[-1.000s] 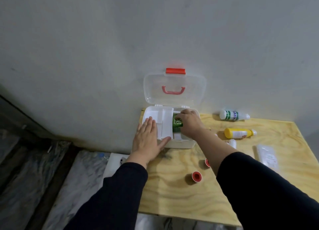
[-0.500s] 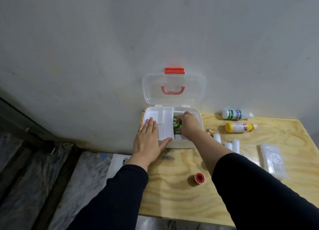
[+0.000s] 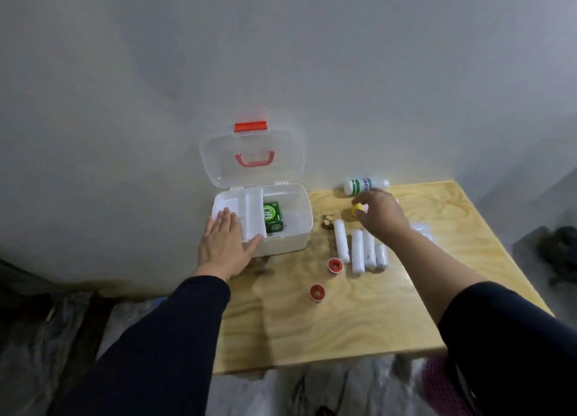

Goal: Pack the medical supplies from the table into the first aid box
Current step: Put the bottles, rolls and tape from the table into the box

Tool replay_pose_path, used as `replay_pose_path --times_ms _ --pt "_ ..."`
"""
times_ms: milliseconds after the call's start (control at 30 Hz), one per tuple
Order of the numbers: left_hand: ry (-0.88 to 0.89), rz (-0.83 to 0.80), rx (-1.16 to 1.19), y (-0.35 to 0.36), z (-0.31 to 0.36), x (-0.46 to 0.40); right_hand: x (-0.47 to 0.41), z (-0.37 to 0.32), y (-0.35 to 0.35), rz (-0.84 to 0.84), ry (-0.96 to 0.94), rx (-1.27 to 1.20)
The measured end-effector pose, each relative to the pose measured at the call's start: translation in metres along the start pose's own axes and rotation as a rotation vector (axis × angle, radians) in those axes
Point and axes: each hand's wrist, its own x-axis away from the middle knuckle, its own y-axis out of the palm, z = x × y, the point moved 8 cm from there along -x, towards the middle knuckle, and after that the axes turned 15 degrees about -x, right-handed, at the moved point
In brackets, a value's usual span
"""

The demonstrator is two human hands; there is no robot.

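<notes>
Yellow bottle (image 3: 357, 210) lies on the counter (image 3: 312, 315), the right hand (image 3: 379, 214) curling its fingers loosely over it, not yet gripping. Left hand (image 3: 223, 244) lies flat, steadying the first aid box (image 3: 293, 228). Next: pinch, lift, set beside the green packet (image 3: 273, 217).

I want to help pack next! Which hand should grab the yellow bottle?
The right hand. It hangs right over the yellow bottle, fingers curled around its end. The left hand lies flat on the first aid box, steadying it, on the far side from the bottle.
</notes>
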Motion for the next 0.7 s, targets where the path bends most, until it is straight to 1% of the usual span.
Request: replay_pose_path --times_ms 133,267,367,433,533,700 --pt "0.026 0.078 0.059 -0.016 0.021 -0.005 0.026 0.054 -0.022 0.052 0.134 0.054" --pt "0.062 0.078 0.122 -0.016 0.053 -0.006 0.049 0.111 -0.031 0.085 0.335 0.093" --pt "0.037 0.096 0.145 -0.012 0.060 -0.006 0.063 0.144 -0.036 0.127 0.498 0.109" --pt "0.028 0.108 0.143 -0.011 0.061 -0.008 0.070 0.158 -0.034 0.133 0.572 0.083" --pt "0.026 0.114 0.131 -0.009 0.061 -0.011 0.078 0.171 -0.027 0.154 0.606 0.029" --pt "0.020 0.108 0.090 -0.005 0.061 -0.014 0.078 0.177 -0.022 0.228 0.568 -0.066"
